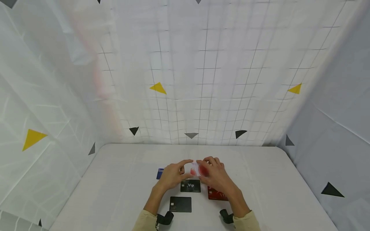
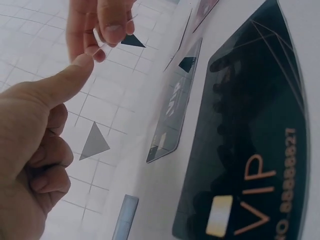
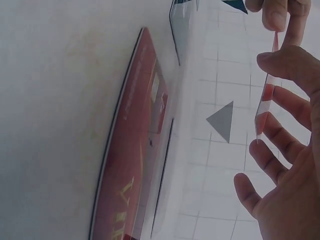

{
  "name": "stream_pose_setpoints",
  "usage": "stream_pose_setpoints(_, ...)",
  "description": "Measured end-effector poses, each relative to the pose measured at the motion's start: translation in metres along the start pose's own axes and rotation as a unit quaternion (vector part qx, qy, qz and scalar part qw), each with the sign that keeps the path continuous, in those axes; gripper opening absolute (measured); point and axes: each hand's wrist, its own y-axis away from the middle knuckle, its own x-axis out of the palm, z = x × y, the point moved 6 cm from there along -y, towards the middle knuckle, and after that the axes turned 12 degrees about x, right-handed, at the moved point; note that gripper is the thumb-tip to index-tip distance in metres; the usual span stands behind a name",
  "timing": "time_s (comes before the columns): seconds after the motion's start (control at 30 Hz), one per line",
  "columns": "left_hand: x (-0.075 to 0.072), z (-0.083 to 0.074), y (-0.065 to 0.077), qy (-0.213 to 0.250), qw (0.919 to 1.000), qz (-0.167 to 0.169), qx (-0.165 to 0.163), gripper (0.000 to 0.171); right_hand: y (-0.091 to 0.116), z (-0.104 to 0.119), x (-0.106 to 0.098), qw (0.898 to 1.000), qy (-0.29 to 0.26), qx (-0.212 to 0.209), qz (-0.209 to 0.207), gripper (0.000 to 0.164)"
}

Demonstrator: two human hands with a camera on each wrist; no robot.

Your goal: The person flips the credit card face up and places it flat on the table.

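Between both hands, raised above the table, is a pale card with red patches (image 1: 194, 169). My left hand (image 1: 172, 175) holds its left end with thumb and index finger, the other fingers curled in. The right hand (image 1: 215, 175) grips the right end, its thumb on the near side and fingers spread behind, as the right wrist view shows. Seen there, the card (image 3: 265, 102) is nearly edge-on. Below the hands lie a black "Vip" card (image 1: 190, 186), a dark grey VIP card (image 1: 180, 208) and a red VIP card (image 1: 216, 194), partly covered by the right hand.
A blue card (image 1: 159, 173) lies left of the left hand, partly hidden by it. The white table (image 1: 115, 192) has rounded far corners. White sheets with a grid and triangle markers hang behind it and at both sides. Black wrist mounts (image 1: 165, 218) show at the cuffs.
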Motion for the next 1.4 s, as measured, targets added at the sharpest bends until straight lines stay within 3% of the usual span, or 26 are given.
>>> stream_pose_setpoints(0.4, -0.010, 0.007, 0.001, -0.016, 0.9997, -0.017, 0.000, 0.059, -0.006, -0.016, -0.002, 1.000, -0.004, 0.027, -0.007, 0.063)
stream_pose_setpoints(0.63, -0.014, 0.014, 0.001, -0.039, 0.9989, -0.015, -0.021, 0.059, -0.016, -0.015, 0.003, 0.999, -0.021, 0.024, -0.004, 0.062)
stream_pose_setpoints(0.87, -0.006, 0.024, 0.002, -0.054, 0.9972, -0.001, -0.053, 0.057, -0.023, -0.019, 0.015, 0.999, -0.022, 0.040, 0.018, 0.059)
stream_pose_setpoints(1.13, 0.007, 0.029, 0.000, -0.097, 0.9925, 0.012, -0.073, 0.054, -0.027, -0.021, 0.026, 0.997, 0.021, 0.055, 0.054, 0.056)
stream_pose_setpoints(1.4, 0.010, 0.028, 0.004, -0.114, 0.9882, 0.011, -0.102, 0.051, -0.037, -0.015, 0.036, 0.994, 0.047, 0.041, 0.095, 0.050)
